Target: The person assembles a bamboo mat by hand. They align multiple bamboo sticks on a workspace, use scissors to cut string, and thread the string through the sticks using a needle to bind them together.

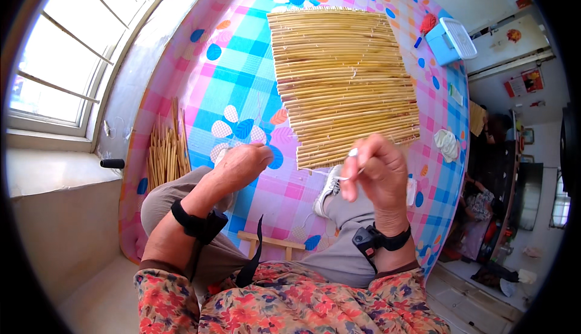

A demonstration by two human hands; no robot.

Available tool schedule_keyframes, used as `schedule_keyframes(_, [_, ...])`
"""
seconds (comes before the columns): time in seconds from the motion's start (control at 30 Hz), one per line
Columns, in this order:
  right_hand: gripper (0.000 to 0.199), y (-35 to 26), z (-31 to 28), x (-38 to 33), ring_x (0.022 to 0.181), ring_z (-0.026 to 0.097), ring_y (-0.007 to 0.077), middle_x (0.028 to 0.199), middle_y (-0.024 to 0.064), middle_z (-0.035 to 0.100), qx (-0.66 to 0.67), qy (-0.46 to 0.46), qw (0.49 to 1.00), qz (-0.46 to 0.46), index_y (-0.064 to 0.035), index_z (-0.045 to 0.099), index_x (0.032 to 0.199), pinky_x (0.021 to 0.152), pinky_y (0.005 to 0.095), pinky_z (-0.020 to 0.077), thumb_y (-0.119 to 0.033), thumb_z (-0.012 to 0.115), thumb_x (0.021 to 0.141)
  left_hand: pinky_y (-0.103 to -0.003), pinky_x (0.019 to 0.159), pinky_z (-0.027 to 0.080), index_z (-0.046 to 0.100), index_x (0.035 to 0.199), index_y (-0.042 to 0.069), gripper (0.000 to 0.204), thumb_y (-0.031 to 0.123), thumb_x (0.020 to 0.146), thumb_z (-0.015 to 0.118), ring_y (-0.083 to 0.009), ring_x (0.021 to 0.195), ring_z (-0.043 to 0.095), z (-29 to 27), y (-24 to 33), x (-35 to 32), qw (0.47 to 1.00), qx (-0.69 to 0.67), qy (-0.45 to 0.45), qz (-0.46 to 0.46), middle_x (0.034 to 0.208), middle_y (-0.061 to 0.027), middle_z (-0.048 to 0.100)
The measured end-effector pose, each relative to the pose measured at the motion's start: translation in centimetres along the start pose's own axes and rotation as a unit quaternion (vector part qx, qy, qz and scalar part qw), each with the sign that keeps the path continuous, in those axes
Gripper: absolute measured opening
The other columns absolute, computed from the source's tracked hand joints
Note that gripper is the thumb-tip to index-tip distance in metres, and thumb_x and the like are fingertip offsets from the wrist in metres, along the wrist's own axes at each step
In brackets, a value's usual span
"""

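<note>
A mat of thin yellow reed stalks [348, 85], laid side by side and tied in rows, lies flat in front of me. From its near edge a white string [324, 173] runs to my right hand [380, 170], which pinches it between curled fingers just beyond the mat's near right corner. Left of that corner, my left hand [243, 163] hangs above the patterned cover, its fingers curled closed; what is inside them is hidden. A bundle of loose reed stalks [167, 159] stands beyond my left knee.
A pink and blue checked cover [239, 67] spreads under everything. My shoe [328, 193] is at the mat's near edge, a small wooden frame [272, 241] between my legs. Rightward are a blue box [446, 46], red yarn [428, 23], white cloth [446, 145] and another person [481, 204].
</note>
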State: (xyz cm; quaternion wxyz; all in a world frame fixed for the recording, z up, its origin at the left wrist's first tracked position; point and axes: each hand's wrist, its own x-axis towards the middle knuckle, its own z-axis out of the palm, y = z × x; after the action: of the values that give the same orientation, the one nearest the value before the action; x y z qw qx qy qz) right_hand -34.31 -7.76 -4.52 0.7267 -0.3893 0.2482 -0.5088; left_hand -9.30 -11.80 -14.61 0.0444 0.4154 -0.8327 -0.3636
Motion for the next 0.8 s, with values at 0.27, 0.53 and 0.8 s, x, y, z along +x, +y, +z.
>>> schedule_keyframes(0.27, [0.008,5.2,2.4,0.6,0.063,0.059,0.0093,0.08,0.0054,0.058,-0.253,0.045,0.964,0.067,-0.0011,0.053,0.091,0.056,0.0213,0.0488,-0.009,0.053,0.091,-0.027,0.071,0.047,0.058,0.103,0.002,0.027,0.023,0.096,0.043,-0.0107,0.074,0.056,-1.0,5.5,-0.6,0.816,-0.577,0.011,0.021,0.084,-0.0029,0.058])
schedule_keyframes(0.53, [0.011,4.0,-0.5,1.8,0.055,0.054,0.0058,0.073,0.0036,0.06,-0.273,0.181,0.942,0.066,-0.002,0.056,0.089,0.045,0.0159,0.0409,-0.013,0.057,0.089,-0.018,0.047,0.036,0.059,0.089,0.005,0.013,0.018,0.088,0.06,-0.003,0.055,0.044,0.1,5.2,-0.4,0.802,-0.583,0.096,-0.085,0.07,0.0036,0.053])
schedule_keyframes(0.8, [0.016,4.6,-0.5,2.4,0.05,0.051,0.0058,0.083,0.0103,0.064,0.007,0.209,0.976,0.053,-0.0034,0.056,0.089,0.039,0.0168,0.037,-0.019,0.057,0.09,-0.017,0.04,0.027,0.059,0.086,0.007,0.008,0.014,0.085,0.063,-0.0019,0.047,0.038,-0.1,5.4,0.3,0.741,-0.641,0.174,-0.098,0.066,0.0033,0.053])
